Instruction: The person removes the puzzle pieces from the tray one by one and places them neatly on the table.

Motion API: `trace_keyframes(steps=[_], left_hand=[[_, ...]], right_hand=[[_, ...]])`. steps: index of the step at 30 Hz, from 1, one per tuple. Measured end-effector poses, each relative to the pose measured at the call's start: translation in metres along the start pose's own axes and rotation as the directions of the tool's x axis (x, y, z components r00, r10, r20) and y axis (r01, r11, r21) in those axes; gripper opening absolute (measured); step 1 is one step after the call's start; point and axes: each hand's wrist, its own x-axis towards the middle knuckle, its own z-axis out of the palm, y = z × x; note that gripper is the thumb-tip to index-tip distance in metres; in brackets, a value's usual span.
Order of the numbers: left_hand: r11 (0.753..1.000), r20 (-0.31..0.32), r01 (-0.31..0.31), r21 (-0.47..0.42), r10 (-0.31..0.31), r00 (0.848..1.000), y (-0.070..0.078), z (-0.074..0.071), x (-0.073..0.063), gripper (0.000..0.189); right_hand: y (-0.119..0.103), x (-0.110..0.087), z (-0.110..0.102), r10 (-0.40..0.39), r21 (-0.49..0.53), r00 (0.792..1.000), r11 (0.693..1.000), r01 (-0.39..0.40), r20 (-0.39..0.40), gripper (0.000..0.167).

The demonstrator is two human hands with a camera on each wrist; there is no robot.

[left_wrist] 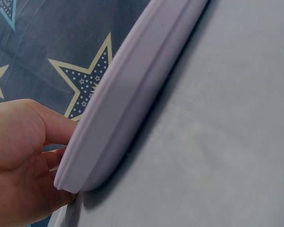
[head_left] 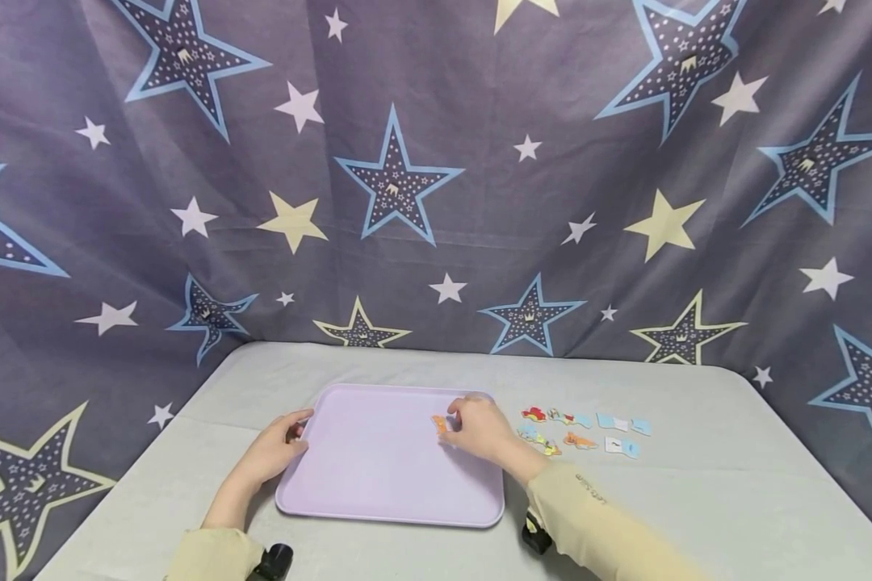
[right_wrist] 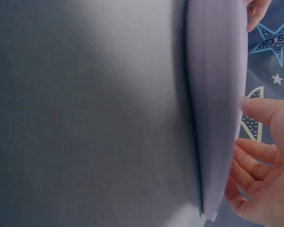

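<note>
A lilac tray [head_left: 385,476] with a raised rim lies on the table. At its left edge, the left hand [head_left: 274,448] rests with thumb and forefinger tips on the rim, its fingers loosely bent. The left wrist view shows that hand [left_wrist: 19,161] right at the tray's side wall [left_wrist: 118,90]. Over the tray's upper right part, the right hand [head_left: 480,428] holds a small orange puzzle piece [head_left: 439,423] between its thumb and forefinger tips, low over the surface. In the right wrist view, the tray wall [right_wrist: 217,94] hides the piece and the fingertips of the right hand [right_wrist: 270,165].
Right of the tray, several picture pieces lie in loose rows: a red one [head_left: 534,414], an orange one [head_left: 579,440], and light-blue and white ones [head_left: 622,447]. The pale tablecloth [head_left: 698,500] reaches back to a dark star-printed curtain [head_left: 450,161].
</note>
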Motion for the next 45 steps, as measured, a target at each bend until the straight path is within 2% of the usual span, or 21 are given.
trace_keyframes(steps=[6,15,31,45], left_hand=[[1.0,0.0,-0.003,0.0,0.003,1.0,-0.001,0.0,0.001,0.051],[1.0,0.003,-0.006,0.006,0.006,1.0,0.0,0.001,0.002,0.051],[1.0,0.01,0.001,-0.007,-0.001,1.0,0.002,0.0,0.0,0.051],[1.0,0.01,0.009,-0.013,-0.009,1.0,0.003,-0.001,-0.001,0.051]], right_hand=[[0.0,0.004,0.011,0.042,-0.045,0.999,0.998,-0.042,-0.003,0.041],[0.001,0.006,0.016,0.061,-0.1,0.998,0.993,-0.059,0.017,0.037],[0.007,0.007,0.016,0.046,-0.009,0.999,0.999,-0.046,0.016,0.021],[0.007,0.006,0.013,-0.063,0.079,0.998,0.995,0.063,-0.001,0.012]])
